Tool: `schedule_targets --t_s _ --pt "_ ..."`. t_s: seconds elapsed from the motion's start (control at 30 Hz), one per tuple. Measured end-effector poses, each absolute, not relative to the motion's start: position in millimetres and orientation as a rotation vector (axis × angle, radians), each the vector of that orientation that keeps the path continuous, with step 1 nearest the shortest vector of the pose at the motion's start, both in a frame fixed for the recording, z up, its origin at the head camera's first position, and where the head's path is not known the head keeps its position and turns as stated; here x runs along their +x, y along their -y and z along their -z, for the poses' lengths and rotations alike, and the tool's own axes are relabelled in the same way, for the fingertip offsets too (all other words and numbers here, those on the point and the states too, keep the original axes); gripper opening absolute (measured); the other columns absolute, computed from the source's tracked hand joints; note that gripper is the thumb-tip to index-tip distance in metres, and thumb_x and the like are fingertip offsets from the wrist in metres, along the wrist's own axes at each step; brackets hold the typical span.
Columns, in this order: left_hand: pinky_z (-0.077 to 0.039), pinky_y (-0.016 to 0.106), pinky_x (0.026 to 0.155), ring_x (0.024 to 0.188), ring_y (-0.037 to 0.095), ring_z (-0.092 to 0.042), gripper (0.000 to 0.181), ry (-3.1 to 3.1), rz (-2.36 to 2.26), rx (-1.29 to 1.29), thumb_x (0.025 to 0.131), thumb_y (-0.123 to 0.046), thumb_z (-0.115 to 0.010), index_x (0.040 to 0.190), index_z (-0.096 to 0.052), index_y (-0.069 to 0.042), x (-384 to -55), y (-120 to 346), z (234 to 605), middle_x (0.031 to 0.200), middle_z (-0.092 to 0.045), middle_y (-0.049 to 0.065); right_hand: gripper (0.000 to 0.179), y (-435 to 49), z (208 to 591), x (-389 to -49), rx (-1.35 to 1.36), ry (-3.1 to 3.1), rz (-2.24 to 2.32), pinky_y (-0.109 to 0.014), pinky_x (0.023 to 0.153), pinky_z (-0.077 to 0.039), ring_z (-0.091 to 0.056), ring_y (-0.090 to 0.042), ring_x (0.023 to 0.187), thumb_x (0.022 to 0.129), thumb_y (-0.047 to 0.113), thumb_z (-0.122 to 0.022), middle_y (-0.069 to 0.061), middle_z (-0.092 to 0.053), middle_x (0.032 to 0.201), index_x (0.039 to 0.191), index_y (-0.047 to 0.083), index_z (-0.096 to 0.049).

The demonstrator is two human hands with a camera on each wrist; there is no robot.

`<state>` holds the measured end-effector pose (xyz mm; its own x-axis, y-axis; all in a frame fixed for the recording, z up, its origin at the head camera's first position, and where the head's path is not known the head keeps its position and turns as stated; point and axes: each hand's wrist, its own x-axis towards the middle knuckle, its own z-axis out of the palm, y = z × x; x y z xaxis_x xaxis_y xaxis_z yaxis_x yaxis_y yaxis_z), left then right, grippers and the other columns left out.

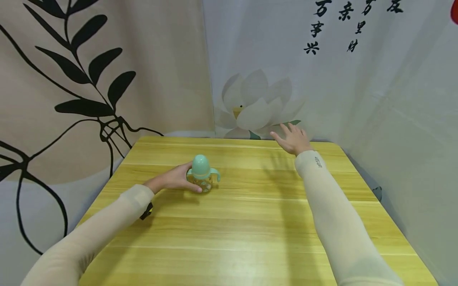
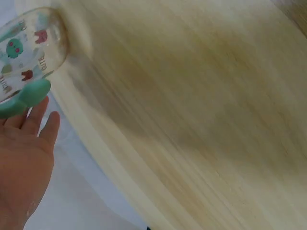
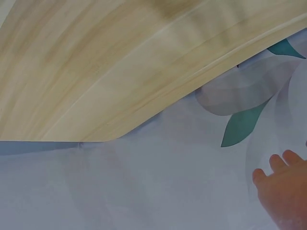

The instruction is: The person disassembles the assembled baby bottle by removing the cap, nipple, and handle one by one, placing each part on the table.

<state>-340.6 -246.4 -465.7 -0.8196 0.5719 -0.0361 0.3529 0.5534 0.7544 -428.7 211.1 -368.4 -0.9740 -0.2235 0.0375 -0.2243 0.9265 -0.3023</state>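
Bottle (image 1: 201, 167), long axis upright, was clasped inside bench (image 1: 250, 238)'s far edge by nearer left hand (image 1: 176, 177); right hand (image 1: 294, 140), spread, hung toward far right corner.

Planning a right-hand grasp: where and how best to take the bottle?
I'd use the right hand on the right handle of the bottle, coming from the right. That handle juts out and curves down, so it should be easy to pinch; the bottle looks upright, and the left hand is around its left side.
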Motion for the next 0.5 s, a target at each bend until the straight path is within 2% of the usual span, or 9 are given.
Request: schedule_targets --t_s 0.13,0.33,0.5 --pt "-0.026 0.066 0.124 0.151 0.040 -0.041 0.108 -2.538 -1.107 0.757 0.080 -0.040 -0.095 0.164 -0.034 -0.010 -347 244 467 0.159 -0.051 0.014 0.090 -214 370 -428 0.351 3.084 -0.501 -0.066 0.129 0.000 -0.012 -0.048 0.160 0.106 0.073 -0.026 -0.027 -0.014 0.174 0.170 0.009 -0.020" --pt "-0.032 0.066 0.122 0.145 0.040 -0.050 0.097 -2.582 -1.135 0.747 0.078 -0.038 -0.096 0.156 -0.047 -0.008 -347 239 464 0.150 -0.060 0.013 0.089 -215 369 -428 0.360 3.083 -0.496 -0.066 0.128 -0.001 -0.012 -0.048 0.160 0.106 0.072 -0.025 -0.027 -0.014 0.174 0.170 0.010 -0.020" --pt "-0.028 0.072 0.121 0.150 0.044 -0.042 0.099 -2.646 -1.177 0.663 0.077 -0.042 -0.096 0.157 -0.048 -0.007 -349 237 455 0.153 -0.058 0.015 0.092 -214 369 -427 0.374 3.091 -0.502 -0.066 0.129 -0.001 -0.010 -0.048 0.160 0.105 0.075 -0.023 -0.027 -0.012 0.174 0.170 0.010 -0.018"
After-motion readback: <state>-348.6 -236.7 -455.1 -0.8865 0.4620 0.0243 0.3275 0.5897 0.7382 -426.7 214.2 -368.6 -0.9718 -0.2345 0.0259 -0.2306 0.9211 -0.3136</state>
